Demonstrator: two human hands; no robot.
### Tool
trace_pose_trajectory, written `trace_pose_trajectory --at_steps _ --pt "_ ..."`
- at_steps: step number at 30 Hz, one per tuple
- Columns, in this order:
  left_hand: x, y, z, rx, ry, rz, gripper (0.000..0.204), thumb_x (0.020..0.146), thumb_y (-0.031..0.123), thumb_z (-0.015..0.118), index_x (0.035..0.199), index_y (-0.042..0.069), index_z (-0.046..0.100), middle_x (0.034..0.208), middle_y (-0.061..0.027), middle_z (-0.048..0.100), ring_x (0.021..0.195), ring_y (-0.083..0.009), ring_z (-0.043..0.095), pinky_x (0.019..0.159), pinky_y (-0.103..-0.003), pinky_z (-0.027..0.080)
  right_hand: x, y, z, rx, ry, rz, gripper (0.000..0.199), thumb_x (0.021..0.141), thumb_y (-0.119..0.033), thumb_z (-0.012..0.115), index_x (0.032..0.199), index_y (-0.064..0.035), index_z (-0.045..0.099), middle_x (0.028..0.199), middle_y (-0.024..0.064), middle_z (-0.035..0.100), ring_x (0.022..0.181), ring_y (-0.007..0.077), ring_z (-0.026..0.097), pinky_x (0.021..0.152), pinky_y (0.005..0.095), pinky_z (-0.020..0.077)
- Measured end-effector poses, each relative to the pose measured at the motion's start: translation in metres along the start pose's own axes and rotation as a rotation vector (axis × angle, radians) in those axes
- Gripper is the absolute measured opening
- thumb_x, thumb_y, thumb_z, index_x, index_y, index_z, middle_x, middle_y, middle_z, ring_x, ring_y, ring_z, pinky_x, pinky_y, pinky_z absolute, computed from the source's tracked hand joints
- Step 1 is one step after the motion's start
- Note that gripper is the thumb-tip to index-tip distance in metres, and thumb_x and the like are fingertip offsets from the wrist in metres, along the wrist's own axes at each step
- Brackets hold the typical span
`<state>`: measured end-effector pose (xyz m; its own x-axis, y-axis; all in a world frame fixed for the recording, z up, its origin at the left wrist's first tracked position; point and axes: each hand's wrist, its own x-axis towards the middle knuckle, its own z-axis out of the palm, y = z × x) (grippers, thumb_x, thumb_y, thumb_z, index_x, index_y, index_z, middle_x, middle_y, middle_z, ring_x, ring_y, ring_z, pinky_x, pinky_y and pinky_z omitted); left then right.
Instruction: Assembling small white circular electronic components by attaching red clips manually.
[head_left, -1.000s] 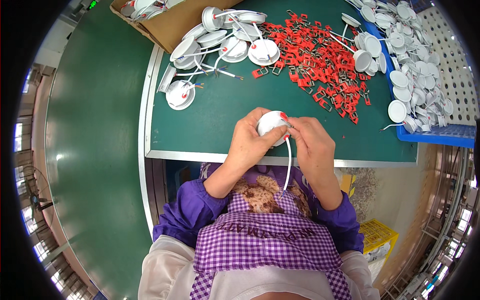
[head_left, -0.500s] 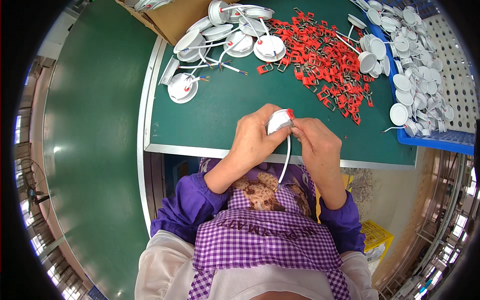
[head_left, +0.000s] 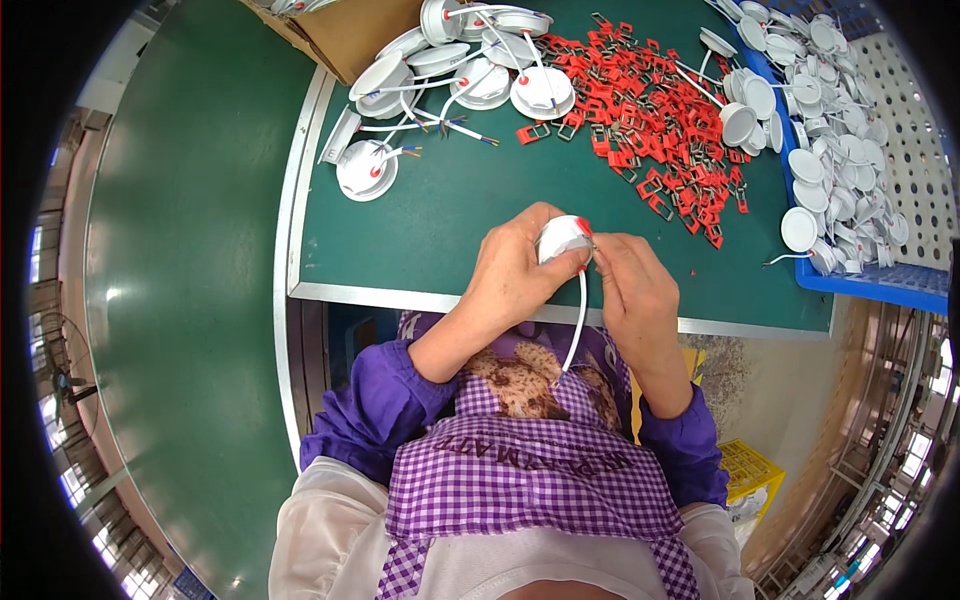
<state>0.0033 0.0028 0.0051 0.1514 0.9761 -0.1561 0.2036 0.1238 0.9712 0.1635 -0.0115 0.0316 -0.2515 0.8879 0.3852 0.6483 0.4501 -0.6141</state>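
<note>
Hands steady; left hand (head_left: 520, 262) cups lamp (head_left: 560, 238); right hand (head_left: 632, 285) pinching clip (head_left: 584, 227).

This is a factory assembly bench, a workshop for small light fittings. A green work table (head_left: 420, 215) with a metal edge fills the view. At twelve o'clock lies a heap of red clips (head_left: 660, 110); at eleven, a cluster of finished white round lamp housings (head_left: 470, 60) with trailing wires beside a cardboard box (head_left: 350, 30). At two o'clock a blue tray (head_left: 870, 285) holds many more white housings. Green floor (head_left: 190, 300) spreads at nine.
</note>
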Motion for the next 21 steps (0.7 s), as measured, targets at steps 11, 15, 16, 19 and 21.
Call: trace_pose_trajectory --at_steps 11,15,16,19,21 --pt "0.007 0.004 -0.007 0.137 -0.11 0.156 0.023 0.083 0.009 0.072 0.102 0.002 0.061 0.083 -0.0029 0.065 0.074 -0.0093 0.06 0.064 -0.027 0.049 -0.003 0.02 0.006 0.107 0.01 0.07 0.022 0.08 0.006 0.063 0.101 0.0019 0.06 0.094 0.0127 0.064 0.078 0.0235 0.064 0.07 0.0304 0.052" --pt "0.005 0.005 -0.009 -0.067 -0.149 0.203 0.026 0.082 0.01 0.075 0.103 0.002 0.061 0.086 -0.0015 0.065 0.074 -0.0079 0.06 0.063 -0.025 0.048 -0.005 0.025 0.013 0.663 0.141 0.386 0.025 0.082 0.006 0.065 0.106 0.0021 0.058 0.097 0.0081 0.062 0.082 0.0142 0.061 0.072 0.0257 0.0506" --pt "0.003 0.006 -0.01 -0.194 -0.155 0.134 0.028 0.08 0.013 0.076 0.102 0.003 0.062 0.085 -0.0021 0.065 0.073 -0.0089 0.06 0.064 -0.025 0.049 -0.006 0.025 0.013 0.803 0.068 0.413 0.025 0.085 0.005 0.064 0.109 0.0024 0.056 0.098 0.0069 0.061 0.086 0.0118 0.059 0.074 0.0248 0.0501" --pt "0.002 0.005 -0.014 -0.389 -0.186 -0.017 0.029 0.079 0.015 0.08 0.098 0.002 0.063 0.085 -0.0012 0.066 0.073 -0.0063 0.06 0.064 -0.022 0.049 -0.009 0.022 0.023 1.11 0.005 0.421 0.025 0.089 0.001 0.063 0.112 0.0038 0.054 0.099 0.0064 0.059 0.089 0.0092 0.057 0.076 0.0228 0.0495" --pt "0.001 0.009 -0.015 -0.428 -0.08 -0.107 0.028 0.078 0.015 0.081 0.094 0.0 0.064 0.083 -0.0036 0.067 0.071 -0.006 0.061 0.062 -0.021 0.049 -0.007 0.018 0.019 1.066 -0.015 0.447 0.026 0.09 0.0 0.062 0.115 0.0037 0.054 0.099 0.0065 0.059 0.09 0.0094 0.057 0.077 0.0233 0.0497"
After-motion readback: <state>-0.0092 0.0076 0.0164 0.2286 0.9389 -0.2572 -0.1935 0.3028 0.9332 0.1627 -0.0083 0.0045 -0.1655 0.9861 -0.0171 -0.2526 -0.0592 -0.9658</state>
